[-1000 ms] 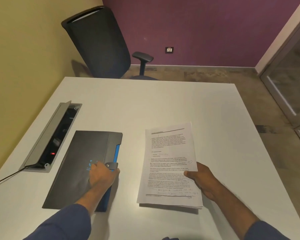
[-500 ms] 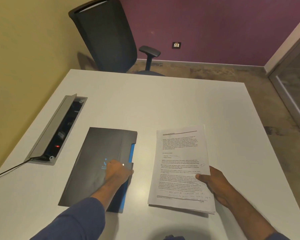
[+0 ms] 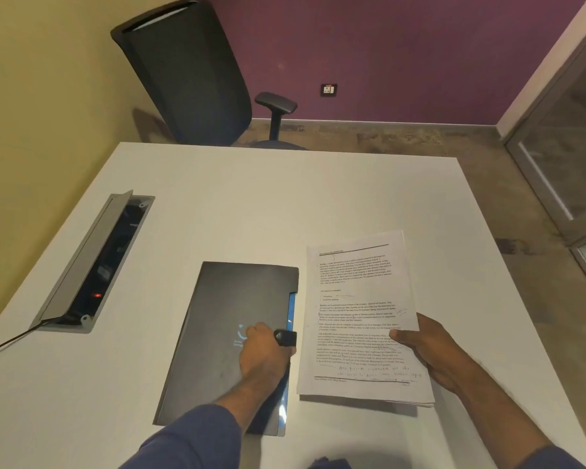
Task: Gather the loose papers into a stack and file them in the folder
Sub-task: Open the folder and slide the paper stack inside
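While the left hand (image 3: 268,350) pinches the clasp (image 3: 286,337) of the closed folder (image 3: 224,319) lying lengthwise on the worktop (image 3: 285,204), right hand (image 3: 430,353) fingers clamped on the paper stack (image 3: 359,309), just beside the folder's opening edge, axes parallel.

I see dim, warm indoor light, soft shadows under my fingers (image 3: 400,340), faint sheen beside them, wide-angle bending at edges.
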The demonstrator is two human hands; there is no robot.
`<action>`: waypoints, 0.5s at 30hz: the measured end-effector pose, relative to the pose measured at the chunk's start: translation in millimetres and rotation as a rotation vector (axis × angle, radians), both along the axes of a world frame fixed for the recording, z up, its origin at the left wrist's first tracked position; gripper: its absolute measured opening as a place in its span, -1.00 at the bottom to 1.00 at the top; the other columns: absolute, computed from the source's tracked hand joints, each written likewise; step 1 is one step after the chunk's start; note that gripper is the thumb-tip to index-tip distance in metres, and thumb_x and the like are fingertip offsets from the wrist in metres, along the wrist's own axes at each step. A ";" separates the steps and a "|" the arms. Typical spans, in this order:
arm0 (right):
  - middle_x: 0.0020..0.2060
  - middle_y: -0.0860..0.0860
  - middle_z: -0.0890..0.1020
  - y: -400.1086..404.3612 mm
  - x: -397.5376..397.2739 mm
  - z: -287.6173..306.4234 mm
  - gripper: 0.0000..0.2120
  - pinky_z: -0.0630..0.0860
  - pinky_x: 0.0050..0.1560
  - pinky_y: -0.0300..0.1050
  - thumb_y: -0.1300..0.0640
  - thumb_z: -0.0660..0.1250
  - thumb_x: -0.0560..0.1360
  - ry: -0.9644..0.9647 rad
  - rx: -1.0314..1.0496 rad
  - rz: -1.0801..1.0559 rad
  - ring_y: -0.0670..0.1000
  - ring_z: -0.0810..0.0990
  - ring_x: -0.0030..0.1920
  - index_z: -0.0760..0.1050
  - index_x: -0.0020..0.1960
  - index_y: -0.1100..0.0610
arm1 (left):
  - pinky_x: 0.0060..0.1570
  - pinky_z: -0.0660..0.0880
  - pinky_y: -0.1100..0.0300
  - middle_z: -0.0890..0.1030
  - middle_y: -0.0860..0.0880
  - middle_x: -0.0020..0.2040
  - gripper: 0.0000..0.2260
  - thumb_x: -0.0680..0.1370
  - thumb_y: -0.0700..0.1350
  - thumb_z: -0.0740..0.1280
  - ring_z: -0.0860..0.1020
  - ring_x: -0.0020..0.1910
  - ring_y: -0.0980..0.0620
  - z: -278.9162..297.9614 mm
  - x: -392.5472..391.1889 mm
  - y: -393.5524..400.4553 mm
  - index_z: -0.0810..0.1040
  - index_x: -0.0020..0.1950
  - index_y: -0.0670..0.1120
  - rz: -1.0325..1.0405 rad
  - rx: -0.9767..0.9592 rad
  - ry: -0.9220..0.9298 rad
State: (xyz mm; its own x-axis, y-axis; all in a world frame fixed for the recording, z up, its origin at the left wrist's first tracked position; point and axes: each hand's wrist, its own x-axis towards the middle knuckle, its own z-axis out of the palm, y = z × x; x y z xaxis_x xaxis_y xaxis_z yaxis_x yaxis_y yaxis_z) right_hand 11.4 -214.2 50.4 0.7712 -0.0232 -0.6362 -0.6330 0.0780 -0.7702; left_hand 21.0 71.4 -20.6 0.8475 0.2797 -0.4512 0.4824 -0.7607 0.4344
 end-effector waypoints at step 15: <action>0.10 0.12 0.70 5.6 -5.8 -0.6 -0.66 0.57 0.13 0.13 0.39 0.35 0.49 -0.059 0.118 -0.075 0.20 0.67 0.11 0.56 0.23 0.17 | -0.11 0.33 0.19 0.43 -0.01 0.04 -0.73 0.56 0.11 0.16 0.32 -0.07 0.08 1.8 -2.9 -4.0 0.41 0.14 -0.03 -0.635 0.263 -0.237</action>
State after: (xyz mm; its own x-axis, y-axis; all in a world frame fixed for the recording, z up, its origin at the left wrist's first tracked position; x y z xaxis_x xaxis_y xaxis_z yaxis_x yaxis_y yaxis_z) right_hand 5.7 -208.5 49.8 0.8061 -0.0097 -0.5917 -0.5761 0.2159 -0.7884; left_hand 18.1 67.4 -18.8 0.9492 -0.2245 -0.2206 -0.1713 -0.9565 0.2362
